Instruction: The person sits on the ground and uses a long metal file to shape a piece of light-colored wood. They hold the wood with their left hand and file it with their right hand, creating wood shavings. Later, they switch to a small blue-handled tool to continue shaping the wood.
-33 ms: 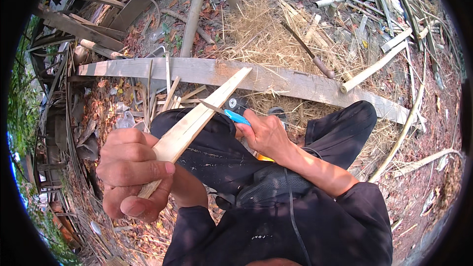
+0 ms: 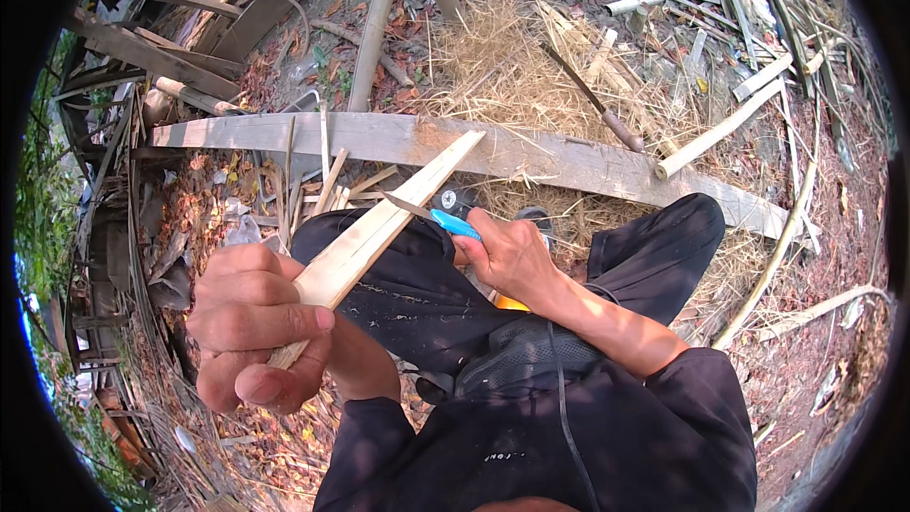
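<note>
My left hand point(image 2: 261, 327) is closed around the lower end of a long pale strip point(image 2: 365, 242), split wood or bamboo, I cannot tell which. The strip slants up and right, its far end overlapping a grey plank in the view. In my right hand point(image 2: 512, 251) is a knife point(image 2: 455, 224) with a bright blue handle. Its thin dark blade crosses the strip's right edge near the middle, seemingly touching it. The right fingers wrap the handle and partly hide it. Both hands are above my dark-trousered legs.
A long grey plank point(image 2: 332, 136) lies crosswise beyond my knees. Past it, a dark-bladed tool with a wooden handle point(image 2: 621, 130) lies on straw point(image 2: 493, 62). A pale pole point(image 2: 725, 123) rests at the right. Cut strips point(image 2: 332, 180) lie left of my feet.
My left hand has shifted up very slightly, its grip on the strip unchanged. The knife and my right hand stay almost in place.
</note>
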Demonstrator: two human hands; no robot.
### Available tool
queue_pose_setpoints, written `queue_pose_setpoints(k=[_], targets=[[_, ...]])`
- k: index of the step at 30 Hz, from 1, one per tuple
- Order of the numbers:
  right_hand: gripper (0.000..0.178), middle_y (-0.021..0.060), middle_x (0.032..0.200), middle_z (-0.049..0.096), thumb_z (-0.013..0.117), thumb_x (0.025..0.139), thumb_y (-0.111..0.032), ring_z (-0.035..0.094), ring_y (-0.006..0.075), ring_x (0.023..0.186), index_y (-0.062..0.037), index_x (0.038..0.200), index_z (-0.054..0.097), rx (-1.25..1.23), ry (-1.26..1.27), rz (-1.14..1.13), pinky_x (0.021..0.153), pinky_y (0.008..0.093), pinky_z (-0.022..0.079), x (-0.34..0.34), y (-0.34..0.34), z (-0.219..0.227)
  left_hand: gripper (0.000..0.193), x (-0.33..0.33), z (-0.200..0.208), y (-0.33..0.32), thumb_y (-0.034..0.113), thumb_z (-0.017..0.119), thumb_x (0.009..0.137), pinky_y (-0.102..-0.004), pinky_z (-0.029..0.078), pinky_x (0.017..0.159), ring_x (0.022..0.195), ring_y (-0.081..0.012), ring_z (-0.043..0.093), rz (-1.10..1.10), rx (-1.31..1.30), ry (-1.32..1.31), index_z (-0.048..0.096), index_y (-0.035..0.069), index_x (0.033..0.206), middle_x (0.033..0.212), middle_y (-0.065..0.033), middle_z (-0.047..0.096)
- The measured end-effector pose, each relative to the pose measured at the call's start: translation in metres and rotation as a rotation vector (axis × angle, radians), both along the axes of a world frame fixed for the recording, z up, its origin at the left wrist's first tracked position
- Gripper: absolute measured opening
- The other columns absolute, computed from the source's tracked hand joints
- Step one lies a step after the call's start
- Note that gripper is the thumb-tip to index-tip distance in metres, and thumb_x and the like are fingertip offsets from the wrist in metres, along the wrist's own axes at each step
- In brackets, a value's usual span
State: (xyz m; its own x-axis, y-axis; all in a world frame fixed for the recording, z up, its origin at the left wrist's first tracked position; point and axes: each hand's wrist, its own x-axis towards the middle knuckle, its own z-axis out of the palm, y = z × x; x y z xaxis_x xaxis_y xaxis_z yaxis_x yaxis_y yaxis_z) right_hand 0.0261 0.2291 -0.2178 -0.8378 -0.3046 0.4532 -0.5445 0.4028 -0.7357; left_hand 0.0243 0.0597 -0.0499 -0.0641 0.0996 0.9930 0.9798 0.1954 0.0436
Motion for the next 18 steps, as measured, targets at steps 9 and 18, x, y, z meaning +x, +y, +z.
queue_pose_setpoints(k=[9,18], targets=[[0.053,0.0273,0.071,0.061,0.038,0.096,-0.045,0.061,0.0445,0.071,0.0024,0.086,0.060,0.597,-0.474,-0.430,0.067,0.0528,0.049,-0.046,0.086,-0.139,0.013,-0.009,0.004,-0.021,-0.002,0.041,0.077,-0.0232,0.020,0.027,0.027,-0.0070,0.027,0.044,0.208,-0.049,0.036,0.005,0.069,0.036,-0.0045,0.041],[0.033,0.0218,0.058,0.052,0.047,0.095,-0.032,0.053,0.0424,0.056,0.0000,0.088,0.052,-0.085,-0.357,0.094,0.052,0.0454,0.040,-0.019,0.024,0.057,0.009,-0.020,0.010,-0.015,0.001,0.039,0.079,-0.0238,0.018,0.028,0.027,-0.0067,0.023,0.142,0.232,-0.047,0.035,0.005,0.072,0.036,-0.0031,0.037]])
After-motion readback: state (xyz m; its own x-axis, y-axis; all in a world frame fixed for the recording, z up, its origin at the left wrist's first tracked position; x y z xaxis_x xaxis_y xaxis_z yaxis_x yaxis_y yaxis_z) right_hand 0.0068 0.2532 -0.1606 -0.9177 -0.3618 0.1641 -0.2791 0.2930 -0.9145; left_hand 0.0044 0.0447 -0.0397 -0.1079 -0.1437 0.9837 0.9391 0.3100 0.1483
